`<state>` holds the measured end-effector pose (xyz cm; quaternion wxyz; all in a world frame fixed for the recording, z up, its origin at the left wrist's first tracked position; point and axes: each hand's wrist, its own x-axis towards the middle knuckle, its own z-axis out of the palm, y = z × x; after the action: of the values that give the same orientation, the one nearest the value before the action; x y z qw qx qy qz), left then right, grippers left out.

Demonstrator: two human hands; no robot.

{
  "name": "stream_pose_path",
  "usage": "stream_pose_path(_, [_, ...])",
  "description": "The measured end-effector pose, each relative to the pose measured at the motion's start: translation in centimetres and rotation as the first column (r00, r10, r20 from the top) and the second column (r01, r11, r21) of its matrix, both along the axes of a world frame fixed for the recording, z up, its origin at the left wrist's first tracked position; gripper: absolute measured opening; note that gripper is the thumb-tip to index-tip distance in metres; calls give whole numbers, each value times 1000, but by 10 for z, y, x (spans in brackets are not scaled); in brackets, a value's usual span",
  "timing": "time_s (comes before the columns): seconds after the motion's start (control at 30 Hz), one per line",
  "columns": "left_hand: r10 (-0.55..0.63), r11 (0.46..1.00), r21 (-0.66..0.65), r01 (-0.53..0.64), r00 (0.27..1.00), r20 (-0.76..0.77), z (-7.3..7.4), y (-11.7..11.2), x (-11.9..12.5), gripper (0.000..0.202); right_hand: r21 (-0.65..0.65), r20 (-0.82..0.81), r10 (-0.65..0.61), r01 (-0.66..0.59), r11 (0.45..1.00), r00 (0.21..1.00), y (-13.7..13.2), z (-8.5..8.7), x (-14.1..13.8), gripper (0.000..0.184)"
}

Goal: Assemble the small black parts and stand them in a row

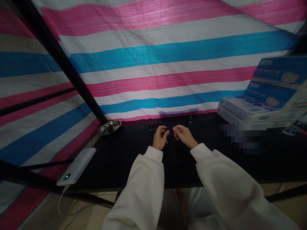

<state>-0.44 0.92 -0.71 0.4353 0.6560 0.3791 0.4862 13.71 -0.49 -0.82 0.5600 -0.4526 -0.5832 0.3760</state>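
My left hand (160, 138) and my right hand (182, 135) hover close together over the black tabletop (120, 163), fingers loosely curled, with nothing visible in either. Just beyond my left hand stands a row of several small dark upright pieces (154, 126). A single similar dark piece (190, 120) stands beyond my right hand, and a few more (202, 114) sit further right near the table's back edge. White sleeves cover both forearms.
A shiny metal dish (110, 127) sits at the back left corner. A white power bank (76, 166) with a cable lies at the left edge. Stacked boxes (259, 95) stand at right, before a striped tarpaulin (153, 76) on black poles.
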Motion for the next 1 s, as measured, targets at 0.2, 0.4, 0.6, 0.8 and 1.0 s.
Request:
stream_pose_path(0.2, [65, 994, 96, -54, 991, -113, -2, 1, -3, 22, 0, 4, 29, -29, 1000, 1000, -4, 3, -2, 33])
stream_pose_path(0.4, [120, 982, 167, -84, 968, -222, 2, -2, -5, 28, 4, 6, 53, -53, 999, 999, -3, 2, -3, 35])
stream_pose_path(0.6, [149, 984, 125, -127, 972, -182, 5, -5, -4, 38, 31, 8, 71, -72, 997, 997, -4, 2, -4, 29])
stream_pose_path(0.8, [240, 971, 38, -238, 970, -41, 7, -2, -5, 39, 100, 162, 78, -95, 990, 984, -4, -3, -3, 22])
stream_pose_path(1.0, [333, 942, 42, -334, 943, 26, 6, 2, -9, 40, 293, 557, -142, -33, 956, 818, -5, -5, 7, 8])
